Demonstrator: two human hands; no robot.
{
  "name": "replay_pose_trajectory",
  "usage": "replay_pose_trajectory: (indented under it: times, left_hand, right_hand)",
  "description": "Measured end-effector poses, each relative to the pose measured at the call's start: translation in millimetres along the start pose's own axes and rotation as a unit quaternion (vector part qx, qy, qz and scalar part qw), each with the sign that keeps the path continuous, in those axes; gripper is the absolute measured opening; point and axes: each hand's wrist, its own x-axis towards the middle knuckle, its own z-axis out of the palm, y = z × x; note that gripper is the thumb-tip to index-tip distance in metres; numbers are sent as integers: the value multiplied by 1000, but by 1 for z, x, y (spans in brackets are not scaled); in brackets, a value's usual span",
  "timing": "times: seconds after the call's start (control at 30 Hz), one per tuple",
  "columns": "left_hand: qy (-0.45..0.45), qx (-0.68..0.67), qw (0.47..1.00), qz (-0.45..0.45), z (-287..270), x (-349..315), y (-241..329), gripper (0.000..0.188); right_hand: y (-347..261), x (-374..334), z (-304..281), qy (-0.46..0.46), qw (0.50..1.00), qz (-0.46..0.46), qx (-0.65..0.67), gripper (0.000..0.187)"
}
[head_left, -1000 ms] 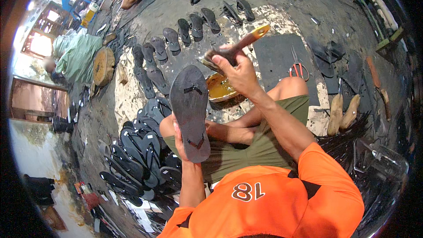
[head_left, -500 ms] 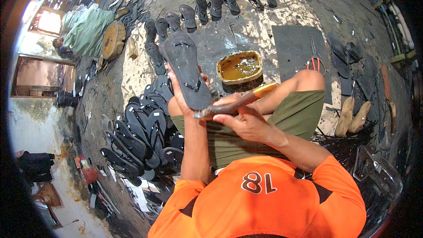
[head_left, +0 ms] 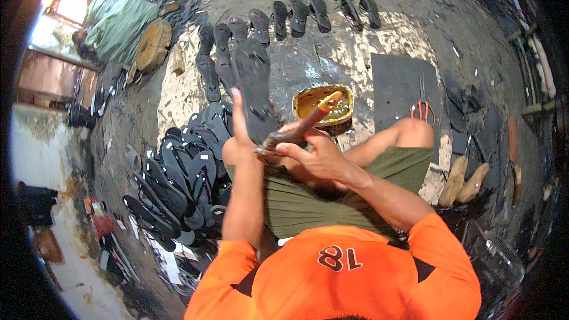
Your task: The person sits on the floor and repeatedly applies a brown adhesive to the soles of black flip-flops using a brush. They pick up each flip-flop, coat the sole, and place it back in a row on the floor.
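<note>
The concrete floor (head_left: 332,59), grey and blotched with pale patches, carries all the work.

A heap of dark flip-flops (head_left: 178,178) lies on the floor at the person's left, just beside the left forearm. A dark rubber sheet (head_left: 400,86) lies flat to the right of the glue tin, with red-handled scissors (head_left: 422,109) at its lower right corner. A row of single dark soles (head_left: 296,15) is laid out further away, well apart from the hands.

The dark sole (head_left: 253,86) is held up in front of the person, above the lap, long axis pointing away. The left hand (head_left: 236,142) is closed on its near end, one finger extended along its left edge.

The tin of yellow glue (head_left: 323,105) stands on the floor just beyond the hands, near the right knee.

The right hand (head_left: 317,157) is clamped around the handle of a brush (head_left: 296,130), whose glue-coated handle end points toward the tin. The working end touches the near part of the sole.
</note>
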Motion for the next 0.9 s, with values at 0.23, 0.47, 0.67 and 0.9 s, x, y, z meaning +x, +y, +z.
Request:
replay_pose_trajectory:
  times: [0.23,0.47,0.67,0.9]
  left_hand:
    - [168,208,960,86,-99,116,116,36]
    - [221,581,781,-50,-197,200,79,37]
    - [319,508,797,-71,-237,222,60,60]
    - [192,721,655,117,-83,64,122,34]
  right_hand:
    - [1,2,-91,326,941,-40,79,32]
    - [25,-32,-136,451,891,32,-48,38]
    - [-3,-6,-127,452,891,44,-31,38]
    - [17,11,-133,452,872,129,-135,40]
